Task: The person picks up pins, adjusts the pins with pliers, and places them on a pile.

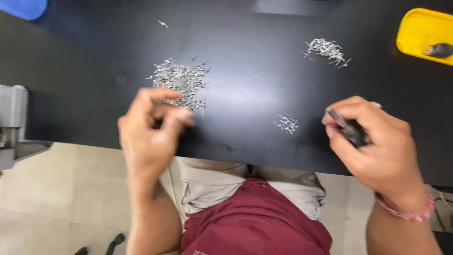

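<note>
My left hand (pixel 151 134) hovers at the near edge of a big heap of small silver metal pins (pixel 180 80) on the black table (pixel 245 56); its fingers are curled, thumb and forefinger pinched, and blur hides whether a pin is between them. A dark slim tool (pixel 348 127) is gripped in my right hand (pixel 375 144) near the table's front right. Between my hands lies a tiny cluster of pins (pixel 287 123). A second, middling heap of pins (pixel 326 50) lies further back on the right.
A yellow tray (pixel 417 33) holding a dark object (pixel 440 50) stands at the back right corner. A blue container (pixel 23 7) shows at the back left. A grey metal device (pixel 12 125) juts in at the left. One stray pin (pixel 163 23) lies far back.
</note>
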